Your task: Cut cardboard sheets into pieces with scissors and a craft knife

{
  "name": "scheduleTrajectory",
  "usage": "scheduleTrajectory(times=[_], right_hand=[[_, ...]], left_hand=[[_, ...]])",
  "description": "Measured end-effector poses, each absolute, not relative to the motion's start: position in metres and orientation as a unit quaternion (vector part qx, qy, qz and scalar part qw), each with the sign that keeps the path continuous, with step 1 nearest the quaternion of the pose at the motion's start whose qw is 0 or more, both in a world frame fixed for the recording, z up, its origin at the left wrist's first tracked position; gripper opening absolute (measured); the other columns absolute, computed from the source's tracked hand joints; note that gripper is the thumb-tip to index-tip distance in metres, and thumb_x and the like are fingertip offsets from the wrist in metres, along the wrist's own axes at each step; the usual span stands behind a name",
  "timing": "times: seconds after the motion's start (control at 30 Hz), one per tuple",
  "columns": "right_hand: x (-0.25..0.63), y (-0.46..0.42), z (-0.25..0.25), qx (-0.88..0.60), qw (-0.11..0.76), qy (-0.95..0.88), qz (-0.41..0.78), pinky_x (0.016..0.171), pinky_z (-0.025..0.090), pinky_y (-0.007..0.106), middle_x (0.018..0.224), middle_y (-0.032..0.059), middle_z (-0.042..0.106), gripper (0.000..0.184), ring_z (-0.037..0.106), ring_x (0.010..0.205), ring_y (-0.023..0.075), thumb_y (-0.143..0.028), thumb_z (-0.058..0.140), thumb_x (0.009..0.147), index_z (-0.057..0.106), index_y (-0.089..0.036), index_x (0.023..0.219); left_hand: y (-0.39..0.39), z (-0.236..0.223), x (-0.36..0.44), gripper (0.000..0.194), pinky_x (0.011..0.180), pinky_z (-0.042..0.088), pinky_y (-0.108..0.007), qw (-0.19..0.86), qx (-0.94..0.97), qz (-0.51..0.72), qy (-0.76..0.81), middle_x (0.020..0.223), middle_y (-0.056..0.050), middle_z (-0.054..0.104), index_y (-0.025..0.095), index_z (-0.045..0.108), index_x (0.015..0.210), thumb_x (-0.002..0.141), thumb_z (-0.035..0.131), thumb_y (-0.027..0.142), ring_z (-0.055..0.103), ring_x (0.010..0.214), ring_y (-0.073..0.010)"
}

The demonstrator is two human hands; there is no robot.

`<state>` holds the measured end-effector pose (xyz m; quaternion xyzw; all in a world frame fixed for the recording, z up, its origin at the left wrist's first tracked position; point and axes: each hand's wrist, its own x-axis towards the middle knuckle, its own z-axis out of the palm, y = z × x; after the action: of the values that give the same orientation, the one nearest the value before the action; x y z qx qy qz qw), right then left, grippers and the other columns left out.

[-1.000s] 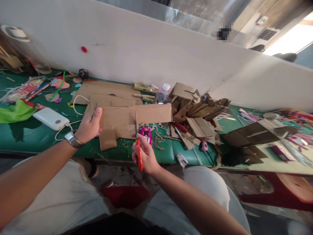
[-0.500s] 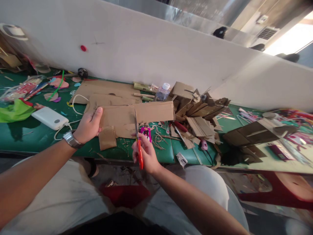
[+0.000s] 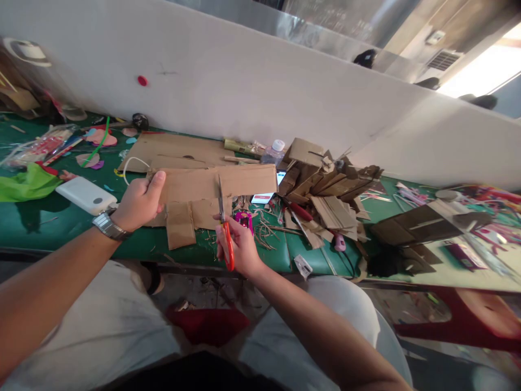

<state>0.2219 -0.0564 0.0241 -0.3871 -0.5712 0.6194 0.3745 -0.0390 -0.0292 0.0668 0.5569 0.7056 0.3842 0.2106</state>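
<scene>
A long strip of brown cardboard is gripped at its left end by my left hand, thumb on top. My right hand is closed round the orange handles of a pair of scissors. The blades point away from me and cross the strip near its middle, where a cut line runs in from the near edge. Under the strip lie more cardboard pieces, among them a small square one. A lit phone shows partly behind the strip's right end.
On the green table a white power bank with a cable lies left. A clear bottle and a heap of cardboard stand at the back. A knife-like red-handled tool and a pink glue gun lie right.
Both hands have shifted slightly up and left with the cardboard strip and scissors. The strip's right part tilted upward, then moved left, uncovering the phone screen.
</scene>
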Motion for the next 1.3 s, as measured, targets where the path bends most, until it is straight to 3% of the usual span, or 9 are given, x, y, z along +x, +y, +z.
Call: scheduleTrajectory(times=[0.17, 0.37, 0.57, 0.7, 0.87, 1.07, 1.3], right_hand=[[0.223, -0.057, 0.020, -0.407, 0.376, -0.591, 0.587, 0.038, 0.042, 0.021, 0.061, -0.0089, 0.052, 0.048, 0.052, 0.040, 0.0096, -0.055, 0.068, 0.097, 0.066, -0.021, 0.130], [0.224, -0.052, 0.027, -0.405, 0.401, -0.556, 0.605, 0.048, 0.039, 0.022, 0.064, -0.0083, 0.049, 0.047, 0.048, 0.053, 0.0097, -0.051, 0.078, 0.089, 0.069, -0.020, 0.123], [0.224, -0.043, 0.027, -0.390, 0.409, -0.544, 0.620, 0.059, 0.044, 0.024, 0.073, -0.0061, 0.054, 0.049, 0.052, 0.063, 0.0099, -0.058, 0.079, 0.086, 0.069, -0.022, 0.117], [0.220, -0.040, 0.019, -0.401, 0.417, -0.531, 0.619, 0.049, 0.045, 0.023, 0.072, -0.0044, 0.057, 0.053, 0.055, 0.054, 0.0095, -0.071, 0.073, 0.087, 0.068, -0.020, 0.102], [0.218, -0.043, 0.021, -0.418, 0.415, -0.550, 0.592, 0.039, 0.044, 0.021, 0.067, -0.0053, 0.058, 0.053, 0.056, 0.044, 0.0099, -0.072, 0.069, 0.089, 0.067, -0.020, 0.103], [0.218, -0.041, 0.024, -0.453, 0.414, -0.576, 0.540, 0.037, 0.040, 0.021, 0.058, -0.0062, 0.054, 0.048, 0.050, 0.040, 0.0100, -0.067, 0.072, 0.090, 0.071, -0.020, 0.097], [0.213, -0.033, 0.027, -0.441, 0.422, -0.584, 0.536, 0.049, 0.041, 0.022, 0.063, -0.0056, 0.053, 0.050, 0.050, 0.052, 0.0114, -0.066, 0.077, 0.085, 0.073, -0.020, 0.105]], left_hand=[[-0.029, 0.063, -0.039, 0.069, 0.035, 0.035, -0.030, 0.238, 0.543, 0.394, 0.703, 0.034, -0.004, 0.048, 0.028, 0.040, 0.046, 0.105, 0.038, 0.064, 0.051, 0.032, -0.0181], [-0.030, 0.062, -0.037, 0.071, 0.036, 0.037, -0.030, 0.237, 0.545, 0.369, 0.715, 0.035, -0.005, 0.050, 0.027, 0.043, 0.045, 0.105, 0.037, 0.066, 0.051, 0.033, -0.0174], [-0.035, 0.074, -0.026, 0.069, 0.045, 0.040, -0.029, 0.215, 0.571, 0.327, 0.722, 0.037, -0.005, 0.053, 0.024, 0.044, 0.043, 0.109, 0.041, 0.047, 0.055, 0.039, -0.0161], [-0.037, 0.081, -0.022, 0.068, 0.048, 0.041, -0.029, 0.212, 0.570, 0.320, 0.727, 0.036, -0.004, 0.052, 0.023, 0.045, 0.043, 0.109, 0.043, 0.039, 0.056, 0.040, -0.0155], [-0.037, 0.077, -0.024, 0.064, 0.043, 0.039, -0.026, 0.215, 0.575, 0.344, 0.710, 0.036, -0.002, 0.051, 0.022, 0.046, 0.048, 0.109, 0.044, 0.038, 0.056, 0.037, -0.0141], [-0.033, 0.065, -0.027, 0.069, 0.038, 0.037, -0.025, 0.230, 0.558, 0.374, 0.704, 0.034, -0.004, 0.052, 0.023, 0.048, 0.043, 0.108, 0.044, 0.046, 0.051, 0.031, -0.0135], [-0.032, 0.068, -0.031, 0.074, 0.034, 0.036, -0.024, 0.215, 0.555, 0.374, 0.711, 0.031, -0.004, 0.050, 0.024, 0.044, 0.037, 0.107, 0.044, 0.046, 0.050, 0.028, -0.0140]])
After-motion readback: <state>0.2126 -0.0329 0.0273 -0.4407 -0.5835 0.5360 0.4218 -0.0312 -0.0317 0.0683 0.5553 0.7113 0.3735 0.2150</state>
